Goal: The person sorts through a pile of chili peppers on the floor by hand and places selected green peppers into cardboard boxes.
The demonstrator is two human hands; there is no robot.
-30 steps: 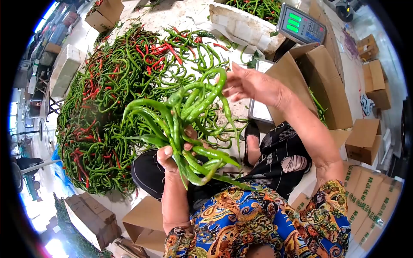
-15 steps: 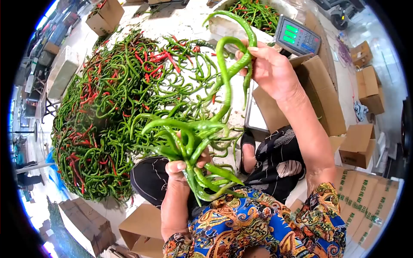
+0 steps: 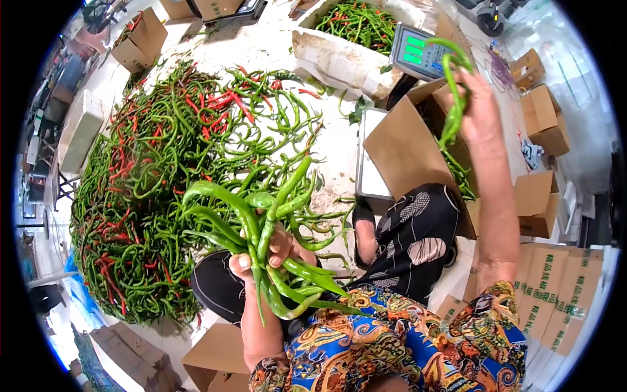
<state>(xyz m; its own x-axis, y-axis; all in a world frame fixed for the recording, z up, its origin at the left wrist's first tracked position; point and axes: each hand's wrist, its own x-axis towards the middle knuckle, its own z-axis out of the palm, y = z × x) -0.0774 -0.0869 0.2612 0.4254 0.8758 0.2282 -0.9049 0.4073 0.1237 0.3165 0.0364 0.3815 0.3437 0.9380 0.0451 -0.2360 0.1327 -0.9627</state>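
My left hand is closed around a bunch of long green chili peppers in front of my lap. Their ends fan out on both sides of the fist. Off to the right, my right hand grips a few curled green chili peppers by the fingers; the exact number is unclear. These hang over an open cardboard box with more green peppers inside, standing on a scale platform. On the left lies a large heap of green and red chili peppers, with loose ones strewn along its right side.
The scale's display glows green behind the box. Beyond it is a white foam box of peppers. Several cardboard boxes stand along the right, and printed cartons lie at lower right. Another open box is near my left elbow.
My right hand has moved right, away from the bunch, carrying green peppers over the cardboard box. The left hand still holds its bunch and has shifted slightly left. The view has shifted a little.
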